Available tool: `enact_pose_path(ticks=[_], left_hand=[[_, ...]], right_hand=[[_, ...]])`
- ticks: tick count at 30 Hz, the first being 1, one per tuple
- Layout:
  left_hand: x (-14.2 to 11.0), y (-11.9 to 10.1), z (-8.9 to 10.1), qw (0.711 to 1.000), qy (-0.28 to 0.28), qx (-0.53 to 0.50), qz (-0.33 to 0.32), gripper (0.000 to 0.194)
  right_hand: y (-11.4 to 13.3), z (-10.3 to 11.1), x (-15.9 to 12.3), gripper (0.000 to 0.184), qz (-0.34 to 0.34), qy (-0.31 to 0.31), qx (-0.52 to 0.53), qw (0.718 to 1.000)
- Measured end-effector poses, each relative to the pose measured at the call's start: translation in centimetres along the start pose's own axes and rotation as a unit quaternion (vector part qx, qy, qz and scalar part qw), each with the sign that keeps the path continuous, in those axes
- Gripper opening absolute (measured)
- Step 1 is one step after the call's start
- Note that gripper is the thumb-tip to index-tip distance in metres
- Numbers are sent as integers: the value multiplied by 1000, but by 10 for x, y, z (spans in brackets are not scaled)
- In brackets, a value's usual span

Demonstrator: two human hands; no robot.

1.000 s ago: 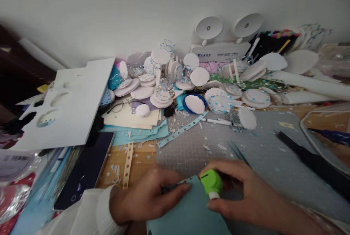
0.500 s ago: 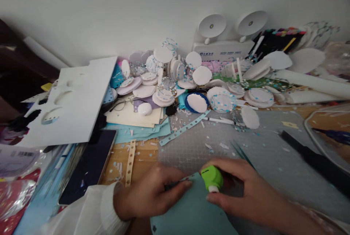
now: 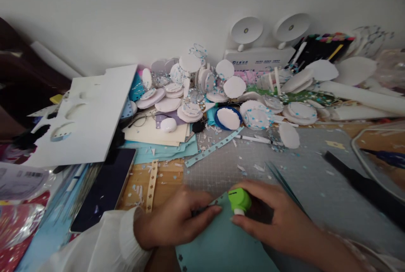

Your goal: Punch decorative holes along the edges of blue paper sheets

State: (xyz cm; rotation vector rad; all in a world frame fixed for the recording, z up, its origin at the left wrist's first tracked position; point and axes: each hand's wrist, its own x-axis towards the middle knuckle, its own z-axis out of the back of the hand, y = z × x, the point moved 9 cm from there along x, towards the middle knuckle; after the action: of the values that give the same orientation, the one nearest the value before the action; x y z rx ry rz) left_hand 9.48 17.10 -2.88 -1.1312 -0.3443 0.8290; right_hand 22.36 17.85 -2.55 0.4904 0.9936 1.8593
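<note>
A green craft punch (image 3: 239,200) with a white button sits at the upper edge of a teal sheet of paper (image 3: 221,238). My right hand (image 3: 272,210) grips the punch, fingers behind it and thumb by the white button. With its thumb and fingers, my left hand (image 3: 179,217) pinches the paper's upper left edge. Small flower-shaped holes line the sheet's edges near the left fingertips and at the lower left corner. Beyond the hands lie a punched light blue strip (image 3: 215,147) and, to the left, a punched cream strip (image 3: 152,185).
A grey cutting mat (image 3: 316,187) scattered with paper bits lies under the work. Left are a phone (image 3: 106,187) and a white cut-out board (image 3: 104,124). White discs (image 3: 234,87) pile up along the wall. Tweezers (image 3: 284,183) and a black-handled tool (image 3: 363,183) lie right.
My right hand and the punch have shifted slightly left along the paper's edge, closer to my left hand. The left hand keeps its pinch on the paper.
</note>
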Motion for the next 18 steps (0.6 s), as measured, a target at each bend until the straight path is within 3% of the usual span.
enact_pose_path(ticks=[5,10,14,18], left_hand=[[-1,-3,2,1000,-16,18,-19,37],[0,-9,2,998,-12,22,-52,35],[1,-8,0,998,1,24,-50,33],[1,-3,-1,999,3,18,-38,35]], right_hand=[[3,3,0,18,10,-9,-10,1000],[10,-5,6,15,16,50,36,998],[17,-8,8,18,48,60,87,993],[9,-13,8,23,22,77,131,988]])
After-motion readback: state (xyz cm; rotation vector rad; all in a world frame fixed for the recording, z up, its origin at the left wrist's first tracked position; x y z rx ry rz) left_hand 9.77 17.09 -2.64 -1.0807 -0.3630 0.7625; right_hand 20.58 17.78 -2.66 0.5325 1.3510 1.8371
